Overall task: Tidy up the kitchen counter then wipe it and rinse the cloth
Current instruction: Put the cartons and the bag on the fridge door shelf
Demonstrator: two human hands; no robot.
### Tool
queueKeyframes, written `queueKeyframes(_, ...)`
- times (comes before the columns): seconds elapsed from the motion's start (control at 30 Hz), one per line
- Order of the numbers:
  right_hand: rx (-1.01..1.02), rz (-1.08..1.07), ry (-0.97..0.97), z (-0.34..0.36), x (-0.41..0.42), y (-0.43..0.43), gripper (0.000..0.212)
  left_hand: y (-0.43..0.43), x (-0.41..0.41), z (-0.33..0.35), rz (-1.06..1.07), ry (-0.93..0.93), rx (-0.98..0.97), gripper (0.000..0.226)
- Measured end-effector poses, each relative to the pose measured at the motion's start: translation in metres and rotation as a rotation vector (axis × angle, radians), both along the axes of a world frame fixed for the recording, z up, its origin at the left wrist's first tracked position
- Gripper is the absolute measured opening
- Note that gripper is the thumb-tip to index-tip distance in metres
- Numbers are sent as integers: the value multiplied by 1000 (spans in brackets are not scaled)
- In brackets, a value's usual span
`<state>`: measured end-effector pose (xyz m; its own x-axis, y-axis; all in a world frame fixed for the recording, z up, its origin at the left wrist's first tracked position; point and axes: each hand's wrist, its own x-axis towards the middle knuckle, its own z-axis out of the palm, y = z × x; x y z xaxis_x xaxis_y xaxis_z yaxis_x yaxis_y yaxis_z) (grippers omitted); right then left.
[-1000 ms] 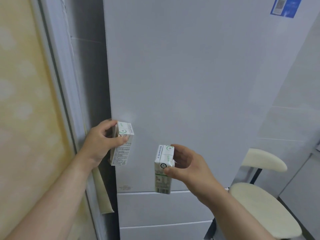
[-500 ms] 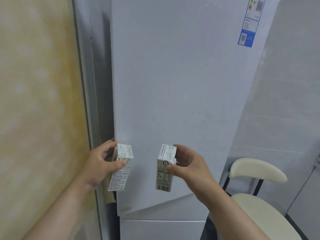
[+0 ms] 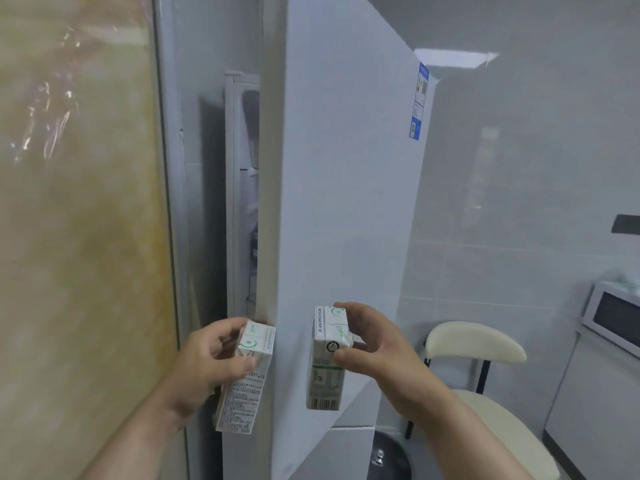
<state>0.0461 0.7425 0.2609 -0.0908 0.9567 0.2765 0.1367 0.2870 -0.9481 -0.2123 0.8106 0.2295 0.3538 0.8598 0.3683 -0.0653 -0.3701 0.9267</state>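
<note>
1. Grips the left carton (image 3: 247, 379) in the left hand (image 3: 204, 362), with the thumb across the front face and the fingers curled behind, mostly out of sight; grip closed on the upper half. Tilts it, top leaning right. Leaves the printed lower half bare, lettering too small to read.
2. Pinches the right carton (image 3: 327, 362) in the right hand (image 3: 377, 344), thumb on the front beside a round mark, fingers curled over the top and far side; grip closed on the upper part. Keeps it upright, barcode at the bottom.
3. Holds both cartons in the air, near each other but apart, before the lower part of the fridge door (image 3: 346, 202). Cannot tell whether the left carton touches the door's edge.
4. Shows the door ajar, with only a thin strip of the fridge interior (image 3: 247, 202) visible: blurred, contents impossible to make out.
5. Shows a blue sticker (image 3: 419, 102) near the door's top far corner, seen at a sharp slant, unreadable.
6. Hides part of the cream chair (image 3: 474, 341) behind the right forearm; cuts the microwave (image 3: 613, 317) off at the right border.
7. Blurs the glossy yellowish panel (image 3: 76, 237) on the left.
</note>
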Motion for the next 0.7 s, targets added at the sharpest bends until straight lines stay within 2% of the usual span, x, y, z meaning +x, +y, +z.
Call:
queueKeyframes(0.1, 12, 1, 31, 5, 12, -29, 75, -25, 16, -1, -89, 6, -43, 75)
queueKeyframes(0.23, 48, -33, 35, 11, 27, -64, 62, -53, 34, 2, -131, -21, -55, 64)
queueKeyframes(0.37, 75, -51, 80, 11, 40, -97, 55, -71, 45, 8, -139, -32, -40, 79)
queueKeyframes(0.57, 112, -54, 143, 5, 65, -131, 74, -88, 62, 18, -186, -21, -11, 80)
queueKeyframes(0.7, 125, -135, 50, 3, 79, -147, 56, -96, 76, 17, -207, 1, -20, 70)
